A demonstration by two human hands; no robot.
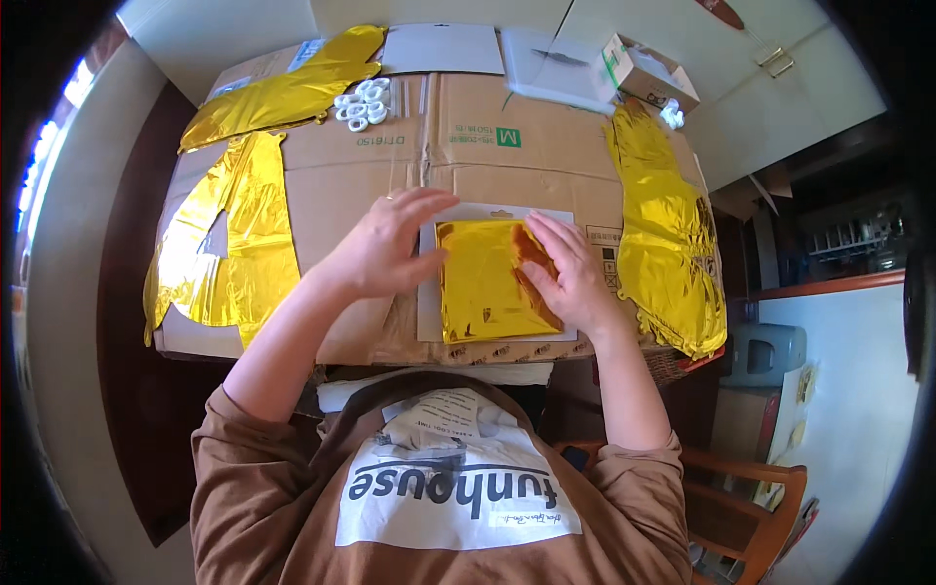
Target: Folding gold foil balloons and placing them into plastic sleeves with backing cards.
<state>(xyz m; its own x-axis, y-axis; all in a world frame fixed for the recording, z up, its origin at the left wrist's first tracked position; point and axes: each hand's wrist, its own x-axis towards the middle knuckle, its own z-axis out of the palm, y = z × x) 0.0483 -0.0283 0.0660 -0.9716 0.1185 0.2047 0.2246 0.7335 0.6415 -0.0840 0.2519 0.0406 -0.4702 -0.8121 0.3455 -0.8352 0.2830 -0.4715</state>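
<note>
A folded square of shiny gold foil (483, 278) lies on a white backing card (428, 317) with a hang hole at its far edge, right in front of me. My right hand (573, 278) rests on the foil's right part, fingers lying along its edge and thumb spread apart. At the left edge of the foil, my left hand (385, 244) is lifted with its fingers loosely parted and nothing in it. Whether its thumb touches the foil, I cannot tell.
Flat gold foil balloons surround the work: an A-shaped one (258, 195) at left, another (292, 93) far left, a long one (668, 229) at right. White ribbon rolls (361, 104), a small open box (648, 73) and a white board (442, 49) sit at the back of the cardboard (361, 180).
</note>
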